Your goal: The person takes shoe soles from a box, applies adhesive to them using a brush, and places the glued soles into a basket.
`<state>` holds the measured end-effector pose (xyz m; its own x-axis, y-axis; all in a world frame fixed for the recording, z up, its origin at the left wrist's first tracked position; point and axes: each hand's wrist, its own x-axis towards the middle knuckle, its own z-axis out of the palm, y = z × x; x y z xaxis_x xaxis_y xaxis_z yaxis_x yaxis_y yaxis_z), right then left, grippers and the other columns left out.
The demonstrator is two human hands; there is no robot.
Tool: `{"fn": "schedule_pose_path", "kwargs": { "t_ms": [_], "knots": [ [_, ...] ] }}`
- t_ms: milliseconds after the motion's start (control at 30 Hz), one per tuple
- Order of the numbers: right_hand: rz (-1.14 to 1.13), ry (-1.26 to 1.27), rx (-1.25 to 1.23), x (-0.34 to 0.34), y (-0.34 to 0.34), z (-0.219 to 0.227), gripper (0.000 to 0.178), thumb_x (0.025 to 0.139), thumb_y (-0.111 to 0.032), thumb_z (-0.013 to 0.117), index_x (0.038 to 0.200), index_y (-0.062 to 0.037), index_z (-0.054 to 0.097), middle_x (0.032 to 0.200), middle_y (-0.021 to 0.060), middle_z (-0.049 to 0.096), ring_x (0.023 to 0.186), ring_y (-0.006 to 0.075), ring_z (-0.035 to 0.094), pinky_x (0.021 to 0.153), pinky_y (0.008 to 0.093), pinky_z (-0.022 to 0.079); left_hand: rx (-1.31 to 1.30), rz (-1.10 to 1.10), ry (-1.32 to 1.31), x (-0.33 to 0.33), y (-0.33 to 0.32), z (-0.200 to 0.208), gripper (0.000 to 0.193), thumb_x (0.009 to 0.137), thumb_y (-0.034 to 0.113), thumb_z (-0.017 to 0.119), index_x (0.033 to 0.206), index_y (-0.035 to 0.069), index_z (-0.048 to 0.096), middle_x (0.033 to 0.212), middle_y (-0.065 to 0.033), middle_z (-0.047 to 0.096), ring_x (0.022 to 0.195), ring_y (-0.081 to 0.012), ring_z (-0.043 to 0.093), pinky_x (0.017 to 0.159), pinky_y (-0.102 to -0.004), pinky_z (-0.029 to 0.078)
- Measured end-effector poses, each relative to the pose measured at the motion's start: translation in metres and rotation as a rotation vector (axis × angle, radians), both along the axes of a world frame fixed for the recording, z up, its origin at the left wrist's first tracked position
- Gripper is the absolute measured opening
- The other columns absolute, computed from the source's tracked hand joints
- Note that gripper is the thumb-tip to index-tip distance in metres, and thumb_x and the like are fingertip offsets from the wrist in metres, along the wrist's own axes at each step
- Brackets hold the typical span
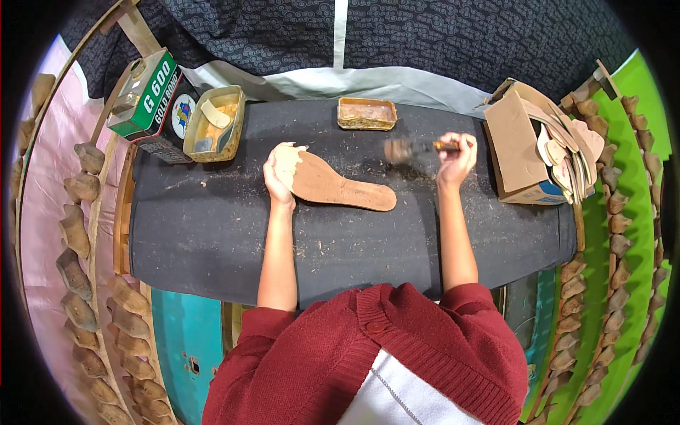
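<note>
My left hand (278,173) grips a brown shoe sole (340,190) by its broad toe end, which carries a pale cream patch. The narrower heel end points right over the dark table. In my right hand (457,159) is a brush (414,148), held by its handle with the bristles pointing left. Motion blurs the bristles, and they are apart from the sole. Behind the brush sits a small rectangular tray (367,114) with a tan, glossy-looking content.
At the back left stand a green and black tin can (151,106) and a plastic tub (230,134) holding a scraper. A cardboard box (511,152) full of sole pieces stands at right. Shoe lasts (79,230) line racks on both sides. Crumbs litter the dark tablecloth (354,255).
</note>
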<state>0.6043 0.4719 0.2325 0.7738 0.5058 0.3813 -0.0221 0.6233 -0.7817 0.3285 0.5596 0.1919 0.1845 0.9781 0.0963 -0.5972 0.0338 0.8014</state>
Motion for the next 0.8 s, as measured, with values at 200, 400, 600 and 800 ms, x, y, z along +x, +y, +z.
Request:
{"fn": "schedule_pose_path", "kwargs": {
  "t_ms": [200, 400, 600, 800],
  "knots": [
    [0.031, -0.162, -0.042, -0.007, 0.051, 0.003, 0.016, 0.087, -0.021, 0.039, 0.087, -0.0050, 0.039, 0.080, 0.0076, 0.055, 0.055, 0.0089, 0.050, 0.049, 0.0197, 0.042, 0.006, 0.008, 0.008, 0.002, -0.002, 0.001, 0.043, 0.080, 0.033, 0.024, 0.098, 0.003, 0.049, 0.094, -0.0139, 0.057, 0.089, -0.0219, 0.052, 0.081, -0.0306, 0.037],
    [0.028, -0.344, -0.166, -0.027, 0.071, -0.006, 0.014, 0.087, -0.018, 0.041, 0.086, -0.0042, 0.039, 0.079, 0.0052, 0.054, 0.058, 0.0071, 0.050, 0.051, 0.0189, 0.042, 0.007, -0.004, 0.000, -0.001, -0.001, 0.000, 0.042, 0.081, 0.033, 0.025, 0.098, 0.003, 0.049, 0.093, -0.0142, 0.057, 0.089, -0.0225, 0.052, 0.081, -0.0311, 0.037],
    [-0.042, -0.620, -0.194, -0.045, 0.077, -0.009, 0.011, 0.081, -0.010, 0.051, 0.085, -0.0022, 0.045, 0.075, 0.0053, 0.050, 0.058, 0.0097, 0.052, 0.053, 0.0218, 0.043, 0.015, 0.003, 0.010, 0.000, 0.000, 0.001, 0.042, 0.079, 0.032, 0.025, 0.098, 0.002, 0.048, 0.091, -0.0141, 0.057, 0.087, -0.0223, 0.053, 0.080, -0.0306, 0.038],
    [-0.157, -0.805, -0.201, -0.062, 0.084, 0.000, 0.016, 0.074, -0.010, 0.060, 0.081, -0.0006, 0.049, 0.075, 0.0086, 0.051, 0.062, 0.0172, 0.052, 0.055, 0.0253, 0.042, 0.013, -0.003, 0.005, -0.001, 0.000, -0.001, 0.042, 0.079, 0.032, 0.024, 0.099, 0.002, 0.047, 0.092, -0.0140, 0.057, 0.087, -0.0224, 0.052, 0.080, -0.0305, 0.037]
  ]
}}
